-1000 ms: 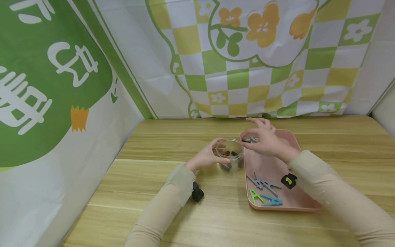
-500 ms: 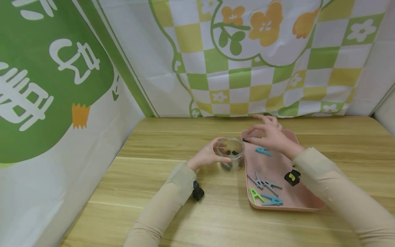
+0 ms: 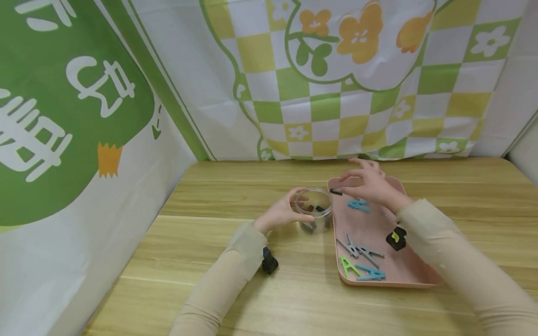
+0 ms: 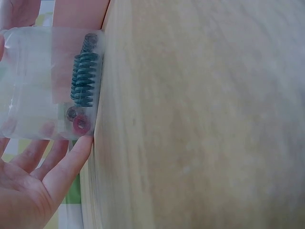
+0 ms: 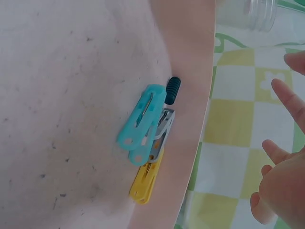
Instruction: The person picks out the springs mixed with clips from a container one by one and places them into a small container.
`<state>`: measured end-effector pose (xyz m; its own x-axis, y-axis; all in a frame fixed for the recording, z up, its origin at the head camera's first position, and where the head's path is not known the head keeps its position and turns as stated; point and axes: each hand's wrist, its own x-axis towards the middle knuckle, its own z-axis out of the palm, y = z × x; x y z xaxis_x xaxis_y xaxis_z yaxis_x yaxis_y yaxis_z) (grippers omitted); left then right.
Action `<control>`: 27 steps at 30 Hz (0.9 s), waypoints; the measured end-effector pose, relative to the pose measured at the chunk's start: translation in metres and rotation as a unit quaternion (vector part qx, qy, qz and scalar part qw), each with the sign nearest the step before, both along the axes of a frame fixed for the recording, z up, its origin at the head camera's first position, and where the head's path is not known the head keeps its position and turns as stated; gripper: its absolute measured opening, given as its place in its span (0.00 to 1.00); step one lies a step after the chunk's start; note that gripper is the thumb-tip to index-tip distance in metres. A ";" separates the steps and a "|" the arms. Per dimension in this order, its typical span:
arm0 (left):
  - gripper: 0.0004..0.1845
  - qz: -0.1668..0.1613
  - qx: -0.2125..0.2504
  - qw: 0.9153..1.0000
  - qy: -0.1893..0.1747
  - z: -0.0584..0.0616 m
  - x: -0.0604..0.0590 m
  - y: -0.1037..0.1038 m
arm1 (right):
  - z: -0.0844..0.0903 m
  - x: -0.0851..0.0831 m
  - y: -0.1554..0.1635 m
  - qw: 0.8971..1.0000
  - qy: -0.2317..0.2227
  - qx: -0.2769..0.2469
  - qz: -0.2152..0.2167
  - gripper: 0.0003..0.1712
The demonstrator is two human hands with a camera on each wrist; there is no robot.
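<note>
My left hand point(image 3: 280, 212) holds a clear plastic jar point(image 4: 33, 76), fingers and thumb curled round its side, at the left edge of the pink tray point(image 3: 365, 228). Through the wall of the jar show dark green springs point(image 4: 84, 78) and a small red coil point(image 4: 81, 124). My right hand point(image 3: 370, 189) hovers over the far end of the tray, thumb and fingers spread apart and holding nothing. Just past its fingertips a dark spring point(image 5: 173, 90) lies in the tray, beside a teal clothespin point(image 5: 143, 117), a grey clothespin point(image 5: 165, 125) and a yellow clothespin point(image 5: 147, 183).
At the near end of the tray lie grey clothespins point(image 3: 357, 249), a lime green clothespin point(image 3: 348, 267) and a blue clothespin point(image 3: 371, 273). The wooden table point(image 3: 210, 252) meets a patterned cloth point(image 3: 328, 116) at its back edge.
My right hand has shifted slightly to the right, uncovering the teal clothespin in the tray. My left hand and the jar have stayed in place.
</note>
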<state>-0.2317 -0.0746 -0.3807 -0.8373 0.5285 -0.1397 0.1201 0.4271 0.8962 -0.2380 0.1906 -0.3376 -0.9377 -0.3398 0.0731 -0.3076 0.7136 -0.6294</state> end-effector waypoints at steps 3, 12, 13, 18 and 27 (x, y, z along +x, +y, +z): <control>0.44 -0.005 0.002 1.000 -0.004 0.011 0.008 0.000 | -0.002 -0.001 0.001 1.000 -0.007 -0.003 -0.002 0.15; 0.42 -0.004 0.010 1.000 -0.006 0.027 0.019 0.001 | -0.009 -0.005 0.004 1.000 -0.012 0.000 -0.010 0.16; 0.42 -0.005 0.010 1.000 -0.008 0.027 0.019 0.001 | -0.009 -0.006 0.004 1.000 -0.012 0.001 -0.010 0.16; 0.43 -0.004 0.009 1.000 -0.010 0.025 0.017 0.001 | -0.013 -0.010 0.004 1.000 -0.007 0.011 -0.011 0.17; 0.43 0.006 0.005 1.000 0.008 -0.004 -0.001 -0.001 | -0.025 -0.022 0.003 0.998 0.002 0.057 -0.016 0.20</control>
<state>-0.2322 -0.0752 -0.3852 -0.8459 0.5195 -0.1208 0.1300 0.4206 0.8979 -0.2598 0.1936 -0.3625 -0.9482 -0.3151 0.0396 -0.2851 0.7897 -0.5432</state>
